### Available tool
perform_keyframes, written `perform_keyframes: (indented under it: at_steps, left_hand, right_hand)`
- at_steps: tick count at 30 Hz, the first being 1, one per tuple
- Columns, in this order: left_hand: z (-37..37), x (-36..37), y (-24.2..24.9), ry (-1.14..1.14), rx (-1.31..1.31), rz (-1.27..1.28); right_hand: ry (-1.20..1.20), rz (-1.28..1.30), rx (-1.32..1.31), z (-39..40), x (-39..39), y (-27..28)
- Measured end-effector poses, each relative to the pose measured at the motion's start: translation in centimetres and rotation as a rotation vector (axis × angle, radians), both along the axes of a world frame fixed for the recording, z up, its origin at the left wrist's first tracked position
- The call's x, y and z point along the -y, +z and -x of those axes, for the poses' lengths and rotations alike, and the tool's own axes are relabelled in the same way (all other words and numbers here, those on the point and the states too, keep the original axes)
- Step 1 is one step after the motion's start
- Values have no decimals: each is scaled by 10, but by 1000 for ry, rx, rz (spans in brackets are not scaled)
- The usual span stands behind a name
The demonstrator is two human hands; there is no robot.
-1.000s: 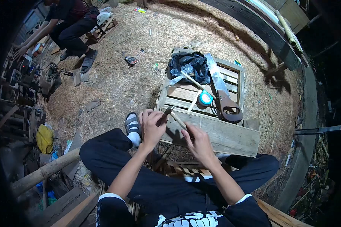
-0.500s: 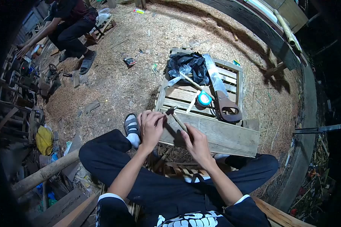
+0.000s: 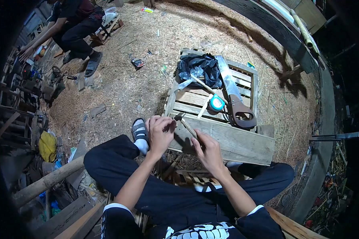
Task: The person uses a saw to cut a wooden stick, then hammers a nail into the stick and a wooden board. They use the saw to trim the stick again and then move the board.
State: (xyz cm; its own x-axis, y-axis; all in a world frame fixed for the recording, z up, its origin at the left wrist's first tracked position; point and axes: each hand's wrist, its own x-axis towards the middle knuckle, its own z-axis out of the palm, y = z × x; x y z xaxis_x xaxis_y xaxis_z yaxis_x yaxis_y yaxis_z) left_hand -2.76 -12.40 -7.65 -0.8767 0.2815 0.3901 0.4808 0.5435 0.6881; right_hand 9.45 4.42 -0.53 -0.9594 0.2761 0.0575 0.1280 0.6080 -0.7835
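My right hand (image 3: 208, 151) grips the wooden handle of a hammer (image 3: 188, 128), its dark metal head close beside my left fingers. My left hand (image 3: 160, 133) is pinched at the left end of a wooden board (image 3: 239, 144); whatever its fingers hold is too small or hidden to make out. The board lies across the near side of a slatted wooden crate (image 3: 189, 108). On the slats rest a hand saw (image 3: 243, 112) with a brown handle, a round blue-and-white tape measure (image 3: 217, 103), a thin wooden stick (image 3: 204, 106) and a black plastic bag (image 3: 205, 69).
Another person (image 3: 77, 34) crouches at the upper left, arms reaching toward clutter. Wood shavings (image 3: 119, 89) cover the ground. A heavy beam (image 3: 283, 42) runs along the upper right. A pole (image 3: 48, 181) and a yellow bag (image 3: 47, 146) are at the left.
The hammer head has shifted very slightly beside my left fingers. Both hands keep nearly the same place and grip; the view has moved a little.
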Motion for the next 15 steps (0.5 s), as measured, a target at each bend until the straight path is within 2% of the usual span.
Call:
perform_keyframes:
  at_steps: [4,15]
  left_hand:
    - [0,0,1,5,6,10]
    - [-1,1,-1,10,13,20]
  right_hand:
    - [50,-85,-25,-1,-1,1]
    - [56,-88,-3,1,2,4]
